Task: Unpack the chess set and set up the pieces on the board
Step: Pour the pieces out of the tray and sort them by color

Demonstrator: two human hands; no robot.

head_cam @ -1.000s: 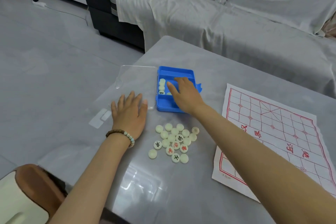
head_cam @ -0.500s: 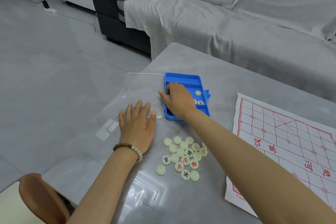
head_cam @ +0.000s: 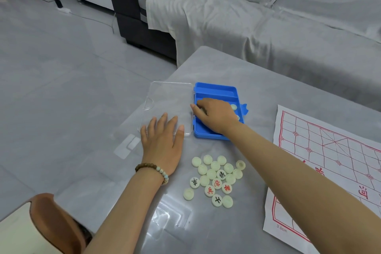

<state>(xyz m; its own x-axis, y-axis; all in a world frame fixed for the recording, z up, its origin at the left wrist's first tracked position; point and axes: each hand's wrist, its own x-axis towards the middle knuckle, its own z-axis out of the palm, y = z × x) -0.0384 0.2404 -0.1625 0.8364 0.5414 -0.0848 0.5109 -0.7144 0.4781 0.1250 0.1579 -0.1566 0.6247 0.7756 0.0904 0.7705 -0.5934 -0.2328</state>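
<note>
A blue plastic box [head_cam: 214, 85] lies open on the grey table, its clear lid [head_cam: 169, 97] folded out flat to the left. My right hand [head_cam: 216, 115] reaches into the box, fingers curled around round chess pieces at its left side; it hides most of the inside. One cream piece [head_cam: 233, 106] shows beside the hand. My left hand [head_cam: 162, 142] rests flat on the lid's near edge, fingers spread. A heap of cream chess pieces [head_cam: 211, 173] lies on the table in front of the box, some showing red or black characters. The paper board [head_cam: 334, 161] with red lines lies to the right.
A sofa under grey cloth [head_cam: 268, 27] runs behind the table. The table's left edge drops to the grey floor [head_cam: 61, 88] just beyond the lid. A brown and cream seat [head_cam: 51, 222] sits at the bottom left. A cable and plug lie on the floor far left.
My right hand has shifted from the box's middle to its left side and curled over pieces there. The left hand stays flat on the lid. The camera has tilted.
</note>
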